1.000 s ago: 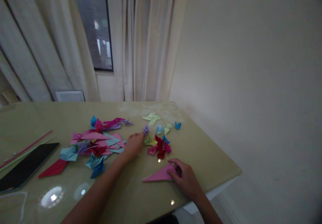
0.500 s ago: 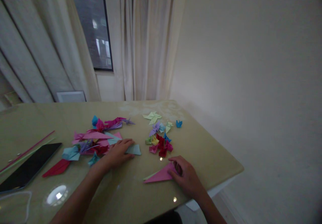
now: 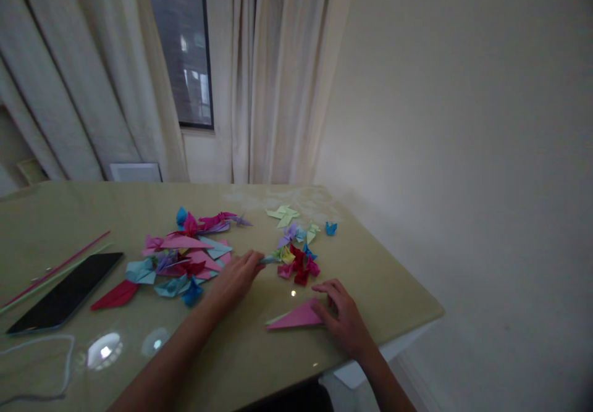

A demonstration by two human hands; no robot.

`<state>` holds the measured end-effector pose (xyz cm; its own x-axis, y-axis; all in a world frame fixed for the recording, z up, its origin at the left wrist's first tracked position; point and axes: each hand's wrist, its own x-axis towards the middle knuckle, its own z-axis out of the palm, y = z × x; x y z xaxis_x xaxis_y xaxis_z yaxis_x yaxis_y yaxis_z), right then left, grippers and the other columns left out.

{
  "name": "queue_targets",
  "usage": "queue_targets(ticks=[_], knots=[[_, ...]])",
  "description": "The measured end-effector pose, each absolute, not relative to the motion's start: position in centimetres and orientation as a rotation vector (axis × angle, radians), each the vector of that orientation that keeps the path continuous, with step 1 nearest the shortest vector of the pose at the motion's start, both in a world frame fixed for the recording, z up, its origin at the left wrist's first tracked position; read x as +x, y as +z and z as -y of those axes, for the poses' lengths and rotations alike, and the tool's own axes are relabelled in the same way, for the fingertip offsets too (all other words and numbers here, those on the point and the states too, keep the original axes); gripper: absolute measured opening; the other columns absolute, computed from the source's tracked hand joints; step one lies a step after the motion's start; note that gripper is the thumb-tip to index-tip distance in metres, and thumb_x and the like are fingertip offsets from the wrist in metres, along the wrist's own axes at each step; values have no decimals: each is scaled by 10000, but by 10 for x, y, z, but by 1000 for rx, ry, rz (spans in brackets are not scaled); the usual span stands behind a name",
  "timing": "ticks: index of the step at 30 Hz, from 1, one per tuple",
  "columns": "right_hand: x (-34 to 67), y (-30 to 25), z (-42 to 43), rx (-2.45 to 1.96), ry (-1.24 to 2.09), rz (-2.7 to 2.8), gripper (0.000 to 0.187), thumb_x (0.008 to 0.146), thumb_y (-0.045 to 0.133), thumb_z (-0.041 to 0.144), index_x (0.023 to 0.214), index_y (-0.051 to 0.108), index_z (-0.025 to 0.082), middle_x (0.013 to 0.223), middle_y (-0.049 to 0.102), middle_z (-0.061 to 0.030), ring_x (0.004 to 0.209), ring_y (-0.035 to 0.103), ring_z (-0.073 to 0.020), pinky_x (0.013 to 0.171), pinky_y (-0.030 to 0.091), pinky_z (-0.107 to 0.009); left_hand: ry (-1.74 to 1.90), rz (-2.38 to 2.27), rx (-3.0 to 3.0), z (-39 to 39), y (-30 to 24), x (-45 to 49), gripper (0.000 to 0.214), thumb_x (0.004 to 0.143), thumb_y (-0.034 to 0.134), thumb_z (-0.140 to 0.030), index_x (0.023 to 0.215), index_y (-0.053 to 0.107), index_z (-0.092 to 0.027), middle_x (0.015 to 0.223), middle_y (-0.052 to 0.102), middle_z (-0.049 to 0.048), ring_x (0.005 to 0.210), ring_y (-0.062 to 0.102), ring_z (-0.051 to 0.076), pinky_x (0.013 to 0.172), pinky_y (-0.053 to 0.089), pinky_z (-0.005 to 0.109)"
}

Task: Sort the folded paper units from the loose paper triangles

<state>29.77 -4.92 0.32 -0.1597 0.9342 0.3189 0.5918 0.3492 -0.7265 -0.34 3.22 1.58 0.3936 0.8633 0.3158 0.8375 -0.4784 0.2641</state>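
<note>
A light blue folded paper [image 3: 267, 259] sticks out beyond the fingertips of my left hand [image 3: 241, 272], which is closed on it. Its tip is close to a small cluster of folded paper figures [image 3: 296, 262] in red, yellow, green and blue. My right hand [image 3: 345, 316] lies at the wide end of a pink paper plane [image 3: 296, 317] with a pale green edge, thumb on the paper and fingers curled beside it. The plane points left on the table. Left of my left hand is a pile of folded paper pieces [image 3: 188, 242] in pink, purple, red and blue.
A black phone or tablet [image 3: 67, 291] lies at the left beside two thin sticks [image 3: 60, 269], with a white cable [image 3: 69, 362] nearer me. Pale green folded paper [image 3: 283, 215] and a small blue figure [image 3: 330, 228] lie farther back. The wall borders the table's [image 3: 393, 288] right side.
My left hand has lifted the light blue folded paper off the pile's edge and moved it slightly up and right. My right hand stays at the pink plane. The view has shifted slightly.
</note>
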Motion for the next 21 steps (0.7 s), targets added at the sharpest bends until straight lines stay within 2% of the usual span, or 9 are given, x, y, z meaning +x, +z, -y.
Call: queue_targets(ticks=[2,5,7,9,11,15,18,21], knots=[[299,4,49,-1284,570,1861,383,993,634,536,1230,713,246,1104,645,-83,859,615,-208,776,515,-319,687,-1439,2580,-19,18,13,310,1104,375,-342,1307,579,-228,1182,698,91,939,723,230,788,538,328],[301,5,52,-1149,583,1893,498,980,603,638,1292,688,260,1161,643,-96,959,629,-237,852,530,-340,651,-1192,2696,-1,18,40,501,1069,446,-511,1481,446,-227,1370,628,140,1043,728,258,821,578,342],[303,5,54,-1050,600,1913,542,955,599,695,1257,700,256,1178,640,-107,1033,632,-259,891,532,-350,556,-1071,2791,8,15,54,642,1026,499,-585,1538,384,-215,1415,599,174,1112,712,287,847,598,361],[305,5,55,-982,623,1921,478,958,616,670,1145,728,245,1154,643,-107,1062,637,-262,916,530,-348,456,-1005,2869,14,10,63,669,1037,491,-562,1582,324,-212,1393,606,187,1145,697,299,839,612,369],[306,6,57,-961,645,1918,335,991,637,555,1022,731,236,1111,650,-97,1047,649,-247,926,526,-337,418,-986,2919,16,6,67,657,1073,449,-470,1631,227,-204,1368,610,195,1156,685,300,825,622,373],[305,6,57,-958,656,1913,155,1013,627,359,994,711,230,1056,666,-81,1011,658,-223,912,520,-321,446,-973,2965,18,2,68,719,1091,411,-355,1674,27,-184,1318,615,190,1145,674,298,835,629,399],[303,7,55,-982,646,1902,151,1002,632,335,924,698,223,1000,669,-70,961,657,-214,876,515,-310,454,-912,2953,17,2,66,729,1086,429,-379,1682,38,-226,1303,629,164,1149,674,292,870,620,404],[304,10,54,-1036,659,1847,223,1009,616,364,847,666,219,955,657,-62,913,645,-210,844,508,-309,531,-974,2840,9,4,60,688,1064,474,-438,1663,203,-235,1408,604,176,1194,663,296,957,590,419]])
